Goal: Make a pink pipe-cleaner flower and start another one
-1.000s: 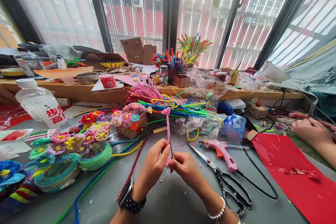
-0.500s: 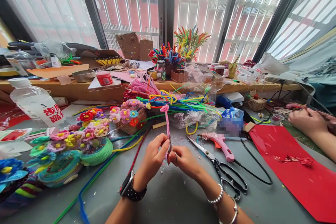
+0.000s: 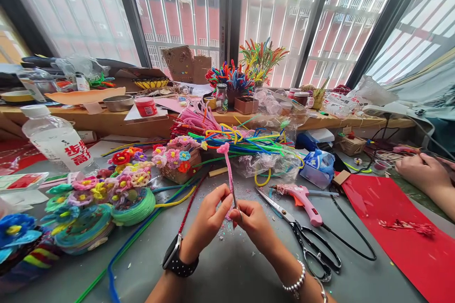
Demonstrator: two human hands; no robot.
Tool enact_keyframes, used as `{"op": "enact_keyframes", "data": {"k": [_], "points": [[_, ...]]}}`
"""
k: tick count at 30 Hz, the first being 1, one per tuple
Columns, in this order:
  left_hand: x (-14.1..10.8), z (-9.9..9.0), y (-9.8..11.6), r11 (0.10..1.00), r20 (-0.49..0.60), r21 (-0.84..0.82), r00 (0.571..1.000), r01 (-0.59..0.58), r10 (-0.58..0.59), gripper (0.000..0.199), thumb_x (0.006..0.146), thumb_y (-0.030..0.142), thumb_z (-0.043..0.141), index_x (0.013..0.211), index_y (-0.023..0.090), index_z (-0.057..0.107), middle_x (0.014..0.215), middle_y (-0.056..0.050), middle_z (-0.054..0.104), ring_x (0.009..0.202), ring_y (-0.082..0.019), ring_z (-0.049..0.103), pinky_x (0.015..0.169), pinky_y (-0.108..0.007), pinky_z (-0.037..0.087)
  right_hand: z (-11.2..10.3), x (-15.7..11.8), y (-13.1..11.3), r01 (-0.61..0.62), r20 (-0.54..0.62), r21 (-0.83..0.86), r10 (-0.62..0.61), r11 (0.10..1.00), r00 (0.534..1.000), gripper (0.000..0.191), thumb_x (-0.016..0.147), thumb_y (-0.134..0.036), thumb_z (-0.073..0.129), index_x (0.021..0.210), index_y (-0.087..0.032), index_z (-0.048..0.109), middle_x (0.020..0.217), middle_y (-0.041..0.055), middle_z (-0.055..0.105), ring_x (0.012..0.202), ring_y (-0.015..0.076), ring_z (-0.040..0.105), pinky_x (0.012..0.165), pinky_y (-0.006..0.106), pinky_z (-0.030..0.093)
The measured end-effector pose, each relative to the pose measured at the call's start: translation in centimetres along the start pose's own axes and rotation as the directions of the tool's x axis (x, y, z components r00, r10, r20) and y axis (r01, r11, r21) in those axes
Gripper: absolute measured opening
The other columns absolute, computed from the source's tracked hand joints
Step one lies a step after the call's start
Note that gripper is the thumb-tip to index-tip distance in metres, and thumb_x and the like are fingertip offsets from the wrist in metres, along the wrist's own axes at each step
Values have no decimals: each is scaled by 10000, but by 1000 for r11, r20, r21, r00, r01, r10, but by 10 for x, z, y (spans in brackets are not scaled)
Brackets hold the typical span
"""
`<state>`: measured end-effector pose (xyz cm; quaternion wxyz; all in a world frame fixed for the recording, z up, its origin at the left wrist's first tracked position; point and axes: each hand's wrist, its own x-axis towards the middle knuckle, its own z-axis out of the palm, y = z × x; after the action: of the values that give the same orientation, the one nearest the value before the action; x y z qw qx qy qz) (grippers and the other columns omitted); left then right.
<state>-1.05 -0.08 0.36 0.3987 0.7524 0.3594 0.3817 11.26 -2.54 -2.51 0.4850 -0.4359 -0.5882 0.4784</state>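
Observation:
A pink pipe cleaner (image 3: 229, 165) with a small flower-like curl at its top stands nearly upright in front of me. My left hand (image 3: 212, 213) pinches its lower part between thumb and fingers. My right hand (image 3: 251, 221) is closed on small scissors (image 3: 234, 201), whose thin dark blades lie against the stem; its fingers hide most of the handles. Pink fluff and tiny clippings show beneath the hands. To the right lie large black-handled scissors (image 3: 293, 222) and a pink glue gun (image 3: 304, 202).
Pipe-cleaner flower baskets (image 3: 133, 206) and a water bottle (image 3: 59, 139) stand left. Bundled pipe cleaners (image 3: 241, 139) lie behind my hands. A red sheet (image 3: 398, 232) covers the right side, with another person's hand (image 3: 424, 170) beyond it. A wooden ledge (image 3: 159, 125) runs along the windows.
The whole view has shifted slightly, moving the table things a little to the right. Both hands stay together at the pink stem, and the small scissors remain against it.

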Motion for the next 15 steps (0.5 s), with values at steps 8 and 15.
{"op": "enact_keyframes", "data": {"k": [8, 15], "points": [[0, 0, 0, 1000, -9, -4, 1000, -5, 5, 228, 809, 293, 331, 612, 179, 345, 609, 25, 348, 575, -106, 348, 547, -225, 304, 4, 1, 6, -46, -63, -30, 44, 998, 997, 500, 614, -614, 527, 448, -168, 374, 434, -46, 376, 440, 69, 302, 437, 203, 241], [-2, 2, -1, 1000, 38, -11, 999, 17, -16, 221, 806, 288, 341, 613, 181, 352, 583, 23, 406, 574, -111, 388, 568, -226, 321, -3, -1, 0, -35, 111, 48, 30, 998, 993, 616, 574, -756, 372, 463, -154, 438, 464, -40, 310, 460, 77, 275, 437, 215, 194]]}}
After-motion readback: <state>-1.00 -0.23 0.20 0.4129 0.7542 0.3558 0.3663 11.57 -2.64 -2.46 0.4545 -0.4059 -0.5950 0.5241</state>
